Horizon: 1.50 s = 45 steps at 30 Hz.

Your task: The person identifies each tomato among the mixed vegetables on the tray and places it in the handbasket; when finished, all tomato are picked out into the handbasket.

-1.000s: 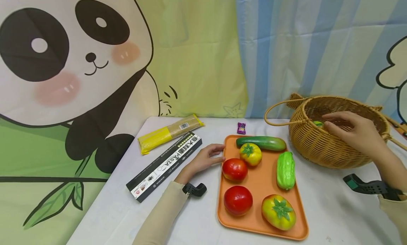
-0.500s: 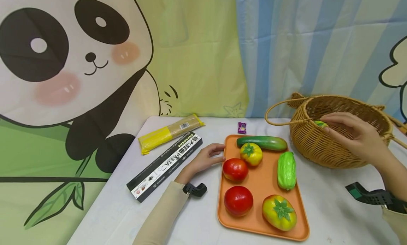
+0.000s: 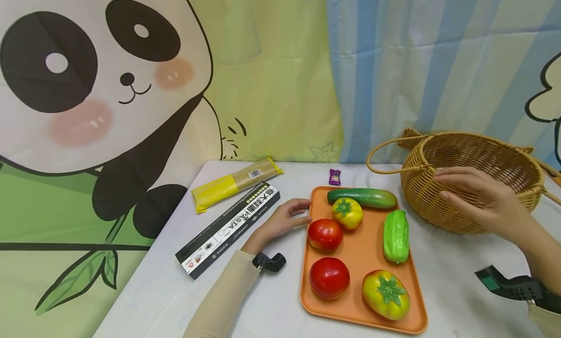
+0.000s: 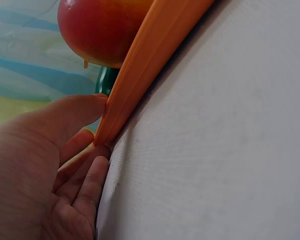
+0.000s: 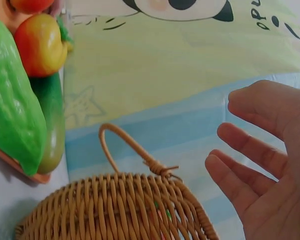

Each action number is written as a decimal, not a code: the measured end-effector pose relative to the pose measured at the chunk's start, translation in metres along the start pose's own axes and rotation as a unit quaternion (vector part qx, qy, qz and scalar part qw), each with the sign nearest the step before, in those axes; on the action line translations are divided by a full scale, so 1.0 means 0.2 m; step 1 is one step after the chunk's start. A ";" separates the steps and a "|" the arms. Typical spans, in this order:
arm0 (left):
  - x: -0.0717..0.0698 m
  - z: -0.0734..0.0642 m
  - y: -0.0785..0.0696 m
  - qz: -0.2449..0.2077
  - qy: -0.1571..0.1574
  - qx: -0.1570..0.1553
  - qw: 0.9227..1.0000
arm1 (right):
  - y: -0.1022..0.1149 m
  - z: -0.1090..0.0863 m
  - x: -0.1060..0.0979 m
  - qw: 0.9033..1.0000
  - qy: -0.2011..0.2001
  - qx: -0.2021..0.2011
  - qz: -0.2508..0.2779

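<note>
My left hand (image 3: 285, 218) touches the left rim of an orange tray (image 3: 359, 250). In the left wrist view its thumb (image 4: 85, 110) and fingertips meet the tray's outer side. Toy produce lies on the tray: two red tomatoes (image 3: 329, 278), two yellow-green fruits with leafy tops (image 3: 385, 295), a cucumber (image 3: 364, 197) and a bumpy light-green vegetable (image 3: 396, 236). My right hand (image 3: 486, 197) hovers over the front rim of a wicker basket (image 3: 429, 197), fingers apart and holding nothing. Through the weave in the right wrist view, bits of green and red show.
Left of the tray lie a black-and-white pasta box (image 3: 228, 230) and a yellow pasta packet (image 3: 236, 183). Behind the tray is a small purple wrapped packet (image 3: 335, 177). The basket's loop handle (image 3: 385, 158) reaches left towards the tray. A printed curtain (image 3: 280, 84) hangs behind the table.
The small green-and-yellow thing at my right fingertips over the basket is out of sight there now. My right hand has shifted slightly towards me. The left hand has stayed put.
</note>
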State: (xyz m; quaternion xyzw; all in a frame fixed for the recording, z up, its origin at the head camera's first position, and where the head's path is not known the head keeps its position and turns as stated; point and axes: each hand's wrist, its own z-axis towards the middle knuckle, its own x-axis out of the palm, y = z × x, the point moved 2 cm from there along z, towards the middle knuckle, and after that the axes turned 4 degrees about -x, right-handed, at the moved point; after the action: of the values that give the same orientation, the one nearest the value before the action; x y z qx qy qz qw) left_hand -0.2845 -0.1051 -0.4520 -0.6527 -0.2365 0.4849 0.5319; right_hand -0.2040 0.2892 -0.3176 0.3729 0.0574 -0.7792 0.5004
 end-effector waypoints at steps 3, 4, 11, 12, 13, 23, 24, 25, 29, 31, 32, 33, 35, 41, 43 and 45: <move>0.00 0.00 0.00 0.001 0.001 0.002 1.000 | 0.02 0.00 0.02 1.000 0.006 -0.015 0.016; 0.00 0.00 0.00 0.002 0.002 0.002 1.000 | 0.02 -0.01 0.02 1.000 0.010 -0.020 0.021; -0.01 0.00 -0.01 0.008 -0.005 0.003 1.000 | 0.05 -0.01 0.07 0.996 0.058 -0.027 0.069; -0.01 -0.01 -0.01 0.007 -0.006 0.003 1.000 | 0.05 0.00 0.07 0.995 0.063 -0.030 0.076; -0.02 -0.01 -0.02 0.007 -0.007 0.003 1.000 | 0.05 0.00 0.09 0.994 0.068 -0.034 0.084; -0.02 -0.03 -0.01 0.001 -0.004 -0.001 1.000 | 0.10 -0.02 0.15 0.984 0.128 -0.032 0.117; -0.02 -0.03 -0.02 0.001 -0.004 -0.001 1.000 | 0.11 -0.02 0.16 0.983 0.135 -0.030 0.119; -0.02 -0.03 -0.02 0.000 -0.004 0.000 1.000 | 0.11 -0.02 0.16 0.982 0.143 -0.027 0.122; -0.01 -0.03 -0.02 0.002 -0.003 0.001 1.000 | 0.13 -0.02 0.17 0.972 0.176 -0.010 0.157; -0.01 -0.03 -0.02 0.003 -0.003 -0.002 1.000 | 0.14 -0.03 0.19 0.966 0.188 -0.008 0.178; -0.01 -0.03 -0.02 0.004 -0.003 -0.005 1.000 | 0.14 -0.03 0.19 0.963 0.195 -0.008 0.187; -0.01 -0.03 -0.02 0.004 -0.003 -0.006 1.000 | 0.14 -0.03 0.20 0.961 0.198 -0.013 0.191; -0.01 -0.03 -0.02 0.004 -0.004 -0.008 1.000 | 0.15 -0.04 0.22 0.957 0.207 -0.015 0.205; -0.01 -0.03 -0.02 -0.001 -0.002 -0.002 1.000 | 0.16 -0.05 0.26 0.938 0.251 0.016 0.238; -0.01 -0.02 -0.02 -0.003 -0.002 -0.002 1.000 | 0.17 -0.05 0.28 0.928 0.272 0.031 0.252; -0.01 -0.02 -0.02 -0.003 -0.001 -0.002 1.000 | 0.17 -0.05 0.29 0.917 0.291 0.038 0.271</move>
State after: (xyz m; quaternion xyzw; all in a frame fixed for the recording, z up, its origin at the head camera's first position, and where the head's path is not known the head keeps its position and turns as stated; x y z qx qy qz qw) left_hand -0.2806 -0.1069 -0.4488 -0.6522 -0.2401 0.4838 0.5319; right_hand -0.1829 0.2341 -0.3519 0.6031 0.0676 -0.4728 0.6389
